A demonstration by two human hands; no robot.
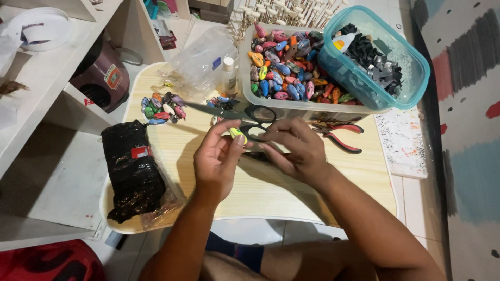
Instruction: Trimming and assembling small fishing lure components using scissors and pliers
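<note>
My left hand (217, 156) pinches a small yellow-green painted piece (238, 133) between thumb and fingers over the wooden lap table (192, 156). My right hand (294, 148) is close against it, fingertips touching the same piece; what lies under its palm is hidden. Black-handled scissors (250, 115) lie on the table just beyond both hands, blades pointing left.
A clear tub (291, 106) of colourful painted pieces stands at the back, with a teal container (411, 78) of black parts resting on it. Red-handled pliers (341, 136) lie right of my hands. A black plastic bundle (130, 169) sits left; loose painted pieces (162, 107) and a plastic bag (205, 62) behind.
</note>
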